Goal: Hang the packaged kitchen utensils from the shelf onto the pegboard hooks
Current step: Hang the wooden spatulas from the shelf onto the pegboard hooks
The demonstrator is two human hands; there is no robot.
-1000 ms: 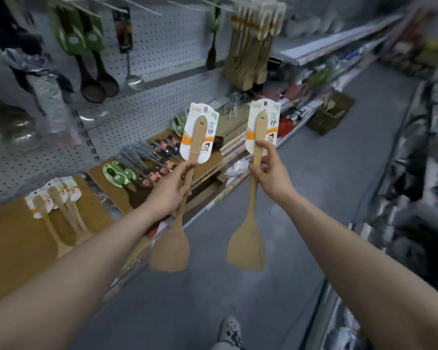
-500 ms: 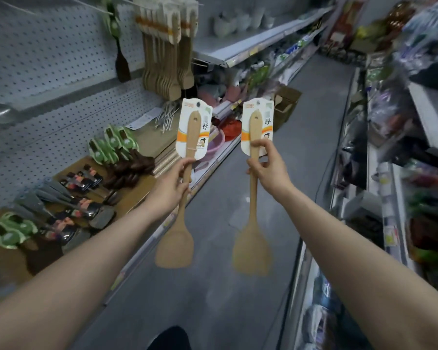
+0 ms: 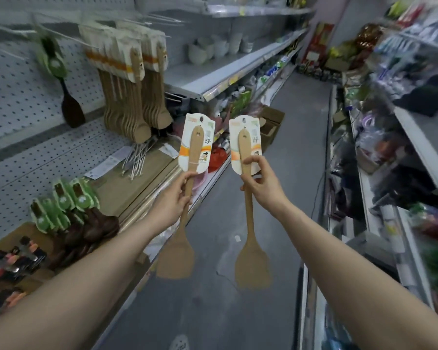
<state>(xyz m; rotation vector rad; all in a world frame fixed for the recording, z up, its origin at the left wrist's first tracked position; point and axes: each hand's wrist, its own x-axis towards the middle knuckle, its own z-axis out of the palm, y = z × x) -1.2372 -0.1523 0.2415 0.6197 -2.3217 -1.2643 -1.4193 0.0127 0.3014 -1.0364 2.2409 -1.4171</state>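
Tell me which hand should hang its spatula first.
Left, probably. The left hand holds its spatula nearer the hanging spatulas on the left-side pegboard; the right hand is farther out over the aisle.

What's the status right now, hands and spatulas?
Left hand grips one wooden spatula, right hand grips the other spatula. Both carded, blades down, not yet hung. Matching spatulas crowd the pegboard hooks ahead left.
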